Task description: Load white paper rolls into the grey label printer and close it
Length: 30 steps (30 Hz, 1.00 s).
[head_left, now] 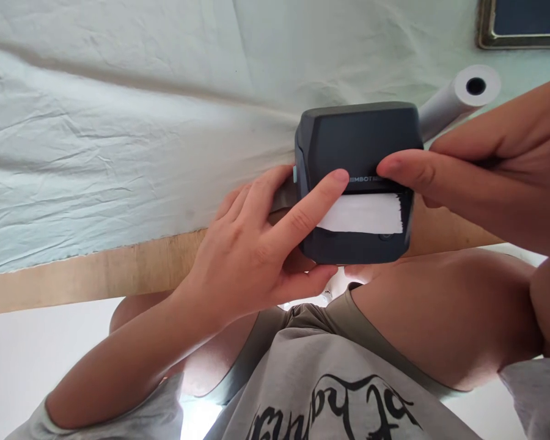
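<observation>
A dark label printer [357, 140] is held up near the table's front edge, with lettering across its lid. White paper [364, 214] sticks out of its slot and ends in a ragged edge on the right. My left hand [256, 244] grips the printer from the left, its index finger lying on the lid beside the lettering and its thumb along the near edge. On the right side, my right hand [481, 165] has its thumb on the lid, while its other fingers are partly hidden behind the printer.
Behind the printer a white paper roll [444, 104] with a dark core lies on the pale cloth [165, 122]. A dark framed object [527, 36] sits at the top right. The wooden table edge [119, 269] runs just before my legs.
</observation>
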{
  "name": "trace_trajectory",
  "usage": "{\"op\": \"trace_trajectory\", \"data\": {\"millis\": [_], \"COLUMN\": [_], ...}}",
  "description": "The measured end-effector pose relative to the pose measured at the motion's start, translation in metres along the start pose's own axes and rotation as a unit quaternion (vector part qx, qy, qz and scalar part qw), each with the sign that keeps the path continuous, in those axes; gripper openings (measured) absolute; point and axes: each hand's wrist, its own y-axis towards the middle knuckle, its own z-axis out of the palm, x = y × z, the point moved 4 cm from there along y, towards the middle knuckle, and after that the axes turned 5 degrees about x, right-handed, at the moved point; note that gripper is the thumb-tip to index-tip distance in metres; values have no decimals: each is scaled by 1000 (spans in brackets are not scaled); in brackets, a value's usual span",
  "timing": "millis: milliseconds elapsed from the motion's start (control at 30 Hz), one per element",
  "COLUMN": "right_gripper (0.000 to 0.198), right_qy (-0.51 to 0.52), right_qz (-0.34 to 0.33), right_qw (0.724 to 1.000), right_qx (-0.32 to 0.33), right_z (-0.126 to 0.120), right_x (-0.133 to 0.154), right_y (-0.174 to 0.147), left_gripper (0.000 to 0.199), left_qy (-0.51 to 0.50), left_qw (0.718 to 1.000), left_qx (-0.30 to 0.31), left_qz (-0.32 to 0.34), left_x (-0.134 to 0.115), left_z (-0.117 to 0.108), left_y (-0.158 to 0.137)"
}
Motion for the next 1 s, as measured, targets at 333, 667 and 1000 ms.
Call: {"op": "trace_trajectory", "data": {"millis": [333, 667, 1000], "right_gripper": [131, 142, 122], "right_qy": [-170, -94, -4], "right_qz": [14, -63, -83], "right_qw": [984, 987, 994], "right_qx": [48, 117, 72], "right_z": [3, 24, 30], "right_x": [3, 7, 10], "right_y": [9, -1, -14], "left_gripper": [70, 94, 99], "left_qy": [-19, 2, -15], "left_qw": [1000, 999, 997], "left_qx": [-16, 30, 28], "left_qz": [1, -26, -66], "left_x": [0, 8, 8], "left_z": [3, 7, -1], "left_y": [0, -3, 2]}}
